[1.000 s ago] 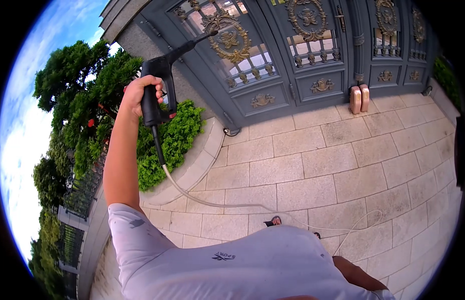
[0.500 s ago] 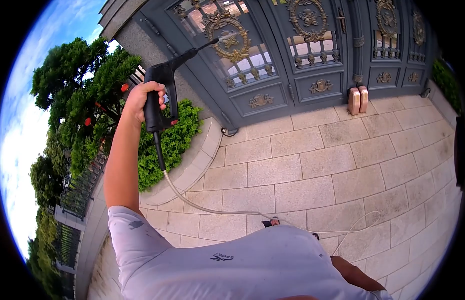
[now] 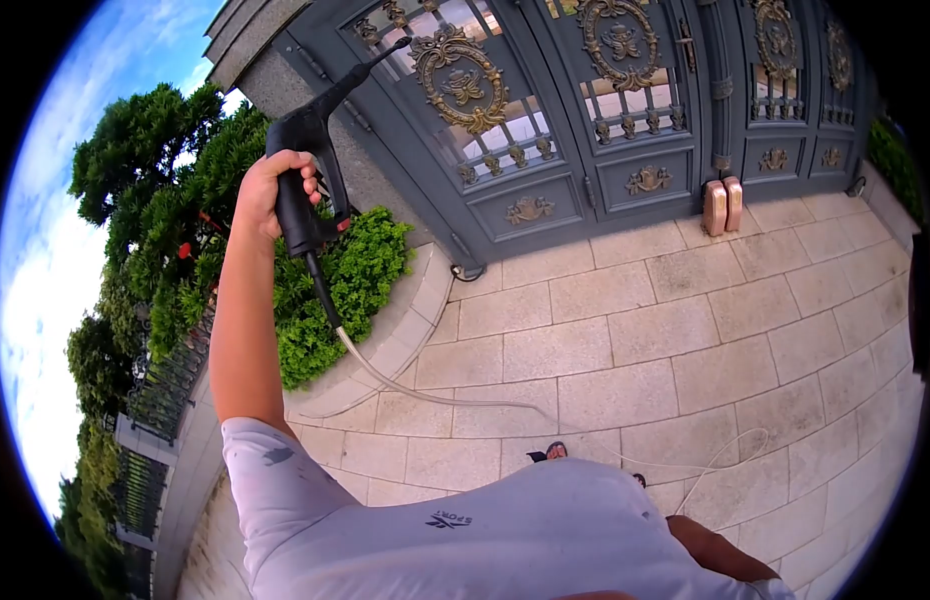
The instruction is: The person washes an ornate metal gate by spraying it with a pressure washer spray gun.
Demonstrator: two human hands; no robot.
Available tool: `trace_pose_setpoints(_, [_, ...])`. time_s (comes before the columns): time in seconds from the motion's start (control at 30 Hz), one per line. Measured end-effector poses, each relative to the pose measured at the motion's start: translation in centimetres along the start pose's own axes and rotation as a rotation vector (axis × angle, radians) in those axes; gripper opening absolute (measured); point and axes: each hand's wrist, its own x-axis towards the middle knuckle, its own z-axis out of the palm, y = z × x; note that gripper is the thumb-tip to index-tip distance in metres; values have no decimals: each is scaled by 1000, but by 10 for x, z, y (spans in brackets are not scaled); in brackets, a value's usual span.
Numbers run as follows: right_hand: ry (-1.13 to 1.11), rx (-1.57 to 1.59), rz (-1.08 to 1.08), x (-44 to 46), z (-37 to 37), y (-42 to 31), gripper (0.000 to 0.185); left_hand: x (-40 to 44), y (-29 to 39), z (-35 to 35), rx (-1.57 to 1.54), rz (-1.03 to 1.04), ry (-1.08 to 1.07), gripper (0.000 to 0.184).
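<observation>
My left hand [image 3: 274,192] is wrapped round the black handle of a spray gun [image 3: 298,205], held out in front at the left. The gun's thin nozzle [image 3: 390,50] points up and to the right, in front of the grey gate [image 3: 530,205] with gold ornaments. From the bottom of the handle a pale hose [image 3: 385,380] curves down to the paving [image 3: 625,395] and runs right in a loop. No part of my right hand shows.
Green bushes [image 3: 350,280] grow inside a curved stone kerb [image 3: 422,300] below the gun. Two copper-coloured blocks [image 3: 716,208] stand at the gate's foot. Trees [image 3: 145,150] and a metal fence [image 3: 165,390] are at the left. A sandalled foot [image 3: 556,451] shows below.
The spray gun's nozzle has swung up and to the left across the gate, after dipping slightly half a second ago. My left hand has kept its hold and shifted a little left.
</observation>
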Motion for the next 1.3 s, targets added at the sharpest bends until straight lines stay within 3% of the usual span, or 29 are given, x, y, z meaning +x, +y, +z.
trace_pose_setpoints(0.5, [-77, -110, 61, -5, 11, 21, 45, -1, -27, 37, 74, -129, -113, 14])
trace_pose_setpoints(1.0, [-123, -315, 45, 0, 27, 59, 46, 8, -62, 31, 57, -250, -130, 11])
trace_pose_setpoints(1.17, [-109, -247, 102, -11, -9, -15, 46, 7, -70, 30, 62, -261, -132, 12])
trace_pose_setpoints(1.3, [-71, -225, 73, -10, -14, -28, 37, 3, -78, 30, 76, -271, -112, 12])
